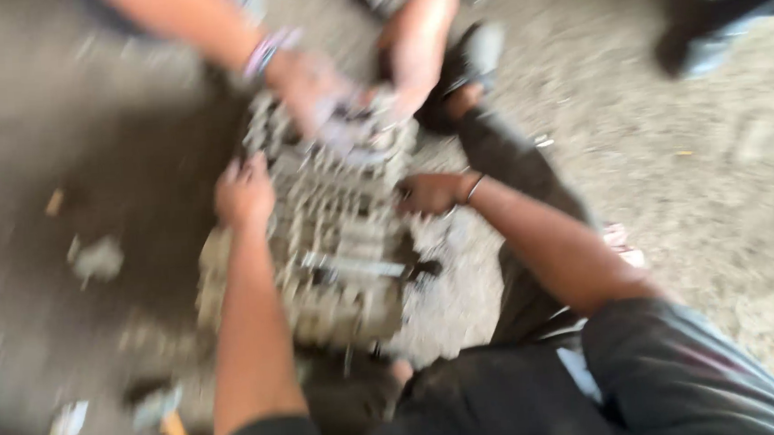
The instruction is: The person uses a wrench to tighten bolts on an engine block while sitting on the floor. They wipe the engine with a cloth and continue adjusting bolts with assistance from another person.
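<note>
Left hand (244,195) closed on the near-left edge of a grey metal engine block (335,239) on the floor; right hand (430,192) clamps its right side. Co-worker's hands (312,88) hold the far end. Risk: uneven lift, pinched fingers.

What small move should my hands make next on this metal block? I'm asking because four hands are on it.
Probably just steady it: your left hand and right hand grip opposite sides of the grey metal block, while another person's hands work its far end.
</note>
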Demonstrator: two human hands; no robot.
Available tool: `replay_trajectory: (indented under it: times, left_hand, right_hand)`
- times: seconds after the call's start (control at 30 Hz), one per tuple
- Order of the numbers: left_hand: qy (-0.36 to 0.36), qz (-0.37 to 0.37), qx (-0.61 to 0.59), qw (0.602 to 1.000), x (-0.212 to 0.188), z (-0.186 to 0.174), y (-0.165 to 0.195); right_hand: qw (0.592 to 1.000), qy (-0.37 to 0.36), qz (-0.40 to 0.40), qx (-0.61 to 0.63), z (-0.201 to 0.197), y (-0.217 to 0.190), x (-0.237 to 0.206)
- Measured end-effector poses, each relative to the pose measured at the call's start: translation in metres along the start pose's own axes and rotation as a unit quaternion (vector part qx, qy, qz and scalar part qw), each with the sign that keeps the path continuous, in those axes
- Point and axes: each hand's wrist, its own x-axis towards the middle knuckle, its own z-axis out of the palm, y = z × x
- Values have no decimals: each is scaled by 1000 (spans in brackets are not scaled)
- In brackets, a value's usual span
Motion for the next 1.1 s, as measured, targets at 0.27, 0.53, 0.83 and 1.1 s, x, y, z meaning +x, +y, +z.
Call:
replay_trajectory:
  times: [0.27, 0.53, 0.83, 1.1]
  left_hand:
    - [17, 27, 48, 998, 2, 2, 2]
    - [-10, -79, -132, 988, 9, 4, 5]
    - [-11, -88, -24, 996, -8, -17, 51]
    - [13, -41, 52, 998, 0, -5, 31]
  right_hand:
    - [962, 216, -78, -151, -28, -15, -44]
    - [954, 257, -50, -148, 16, -39, -81]
    - [985, 88, -7, 145, 166, -61, -33]
    - [952, 0, -285, 108, 72, -6, -19]
